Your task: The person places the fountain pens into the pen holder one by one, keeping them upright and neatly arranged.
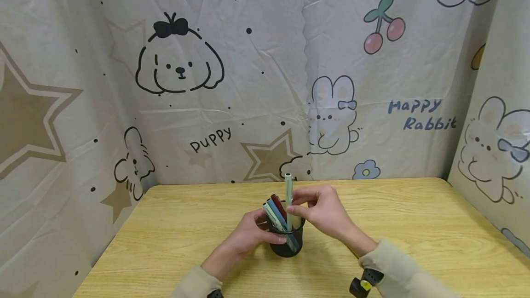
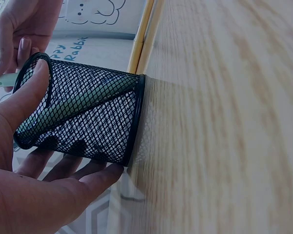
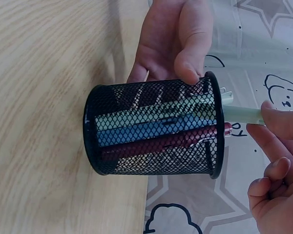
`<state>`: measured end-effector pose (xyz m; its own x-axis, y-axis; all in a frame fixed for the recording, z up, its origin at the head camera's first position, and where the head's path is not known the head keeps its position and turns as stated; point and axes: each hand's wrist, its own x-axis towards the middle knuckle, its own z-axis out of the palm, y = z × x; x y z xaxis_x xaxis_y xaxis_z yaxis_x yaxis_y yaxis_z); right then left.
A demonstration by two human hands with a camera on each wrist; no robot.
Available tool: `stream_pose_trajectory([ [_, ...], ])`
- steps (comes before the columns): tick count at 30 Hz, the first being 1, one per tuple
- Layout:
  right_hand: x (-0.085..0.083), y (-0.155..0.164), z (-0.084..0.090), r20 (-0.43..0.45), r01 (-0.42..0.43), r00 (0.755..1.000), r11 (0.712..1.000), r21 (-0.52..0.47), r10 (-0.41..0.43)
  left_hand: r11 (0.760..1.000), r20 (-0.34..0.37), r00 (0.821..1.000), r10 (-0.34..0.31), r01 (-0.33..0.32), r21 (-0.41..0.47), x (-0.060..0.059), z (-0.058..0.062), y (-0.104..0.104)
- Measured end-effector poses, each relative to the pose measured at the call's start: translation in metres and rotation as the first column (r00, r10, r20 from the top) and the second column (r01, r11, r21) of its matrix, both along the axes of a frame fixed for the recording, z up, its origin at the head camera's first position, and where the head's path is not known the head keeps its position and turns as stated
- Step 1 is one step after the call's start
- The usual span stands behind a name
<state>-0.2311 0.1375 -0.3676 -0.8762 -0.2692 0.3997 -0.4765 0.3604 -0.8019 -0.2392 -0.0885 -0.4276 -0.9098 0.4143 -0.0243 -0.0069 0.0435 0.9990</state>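
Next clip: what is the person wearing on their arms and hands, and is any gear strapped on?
Both hands are bare: the left hand and the right hand show no gloves or rings. Long light beige sleeves reach to the wrists. A small black device with a yellow mark sits at the right wrist, and a dark device edge shows at the left cuff.

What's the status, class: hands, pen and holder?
Left hand grips the black mesh holder on the table. Right hand pinches a pale green pen, upright, lower end inside the holder. Three pens already in it. Nothing in the way.
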Motion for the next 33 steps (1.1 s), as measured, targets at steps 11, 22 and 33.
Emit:
stream_pose_trajectory([
  [11,-0.001,0.0,-0.009,0.035,-0.017,0.999,1.0,-0.006,0.017,1.0,-0.002,1.0,0.002,-0.002,0.001,0.0,0.0,0.001],
  [22,-0.001,0.0,-0.015,0.053,-0.017,0.998,1.0,0.016,0.016,1.0,0.0,1.0,-0.007,0.007,0.007,0.0,-0.002,0.0],
  [33,-0.002,0.001,-0.018,0.054,-0.079,0.996,0.994,0.074,0.075,1.0,0.003,1.0,0.003,-0.003,0.003,-0.001,-0.001,0.0],
])
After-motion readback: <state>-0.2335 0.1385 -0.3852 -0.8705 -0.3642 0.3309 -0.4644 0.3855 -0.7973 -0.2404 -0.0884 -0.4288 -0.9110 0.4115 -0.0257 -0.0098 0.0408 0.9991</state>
